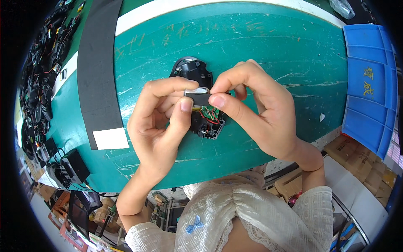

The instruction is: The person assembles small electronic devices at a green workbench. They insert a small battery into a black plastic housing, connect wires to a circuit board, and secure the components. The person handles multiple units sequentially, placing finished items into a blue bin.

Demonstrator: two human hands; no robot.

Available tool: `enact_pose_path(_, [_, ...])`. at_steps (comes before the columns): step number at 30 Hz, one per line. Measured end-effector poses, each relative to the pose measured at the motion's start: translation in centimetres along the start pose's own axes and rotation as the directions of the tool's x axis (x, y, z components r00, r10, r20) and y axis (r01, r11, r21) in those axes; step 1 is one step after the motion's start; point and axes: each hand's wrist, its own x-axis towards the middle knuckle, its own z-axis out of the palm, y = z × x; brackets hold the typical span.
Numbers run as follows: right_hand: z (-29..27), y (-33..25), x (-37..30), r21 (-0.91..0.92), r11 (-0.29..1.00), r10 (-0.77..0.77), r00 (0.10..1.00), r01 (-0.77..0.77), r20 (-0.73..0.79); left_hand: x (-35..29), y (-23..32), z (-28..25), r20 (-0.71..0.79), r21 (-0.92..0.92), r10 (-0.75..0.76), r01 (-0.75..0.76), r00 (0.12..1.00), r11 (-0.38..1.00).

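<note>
Between my two hands is a small flat dark-grey block [200,99] with a silvery upper edge; its exact kind I cannot make out. The thumb and forefinger of my left hand [153,130] pinch its left end. At its upper right corner, the thumb and forefinger of my right hand [268,109] close on the edge. Beneath lies a black plastic device housing [189,68] on the green table, partly hidden by my hands. A green circuit board [210,112] and red wires show inside it.
A blue plastic bin [365,63] stands at the right edge of the green table [260,46]. On the left lie a black strip [97,75], a white paper piece [111,138] and many tangled black devices [40,101]. A black box [74,166] with cables sits at the near left corner.
</note>
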Motion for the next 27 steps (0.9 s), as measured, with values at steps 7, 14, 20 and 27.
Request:
enact_pose_path(7, [-0.01,0.05,-0.03,-0.005,1.000,0.013,1.000,-0.013,0.018,-0.17,-0.26,-0.11,-0.015,-0.011,0.005,-0.005,1.000,1.000])
enact_pose_path(14, [0.03,0.02,-0.04,0.015,1.000,0.004,1.000,-0.004,0.007,-0.14,0.16,0.13,-0.028,-0.132,-0.044,0.040,0.999,0.990])
enact_pose_path(20, [-0.04,0.06,0.08,-0.003,1.000,-0.004,1.000,0.004,0.011,-0.05,0.17,0.14,-0.024,-0.161,-0.051,0.046,0.998,0.986])
enact_pose_path(27, [-0.03,0.16,0.06,-0.001,1.000,-0.002,1.000,0.002,0.013,-0.11,0.01,0.00,-0.031,-0.146,-0.061,0.056,0.998,0.988])
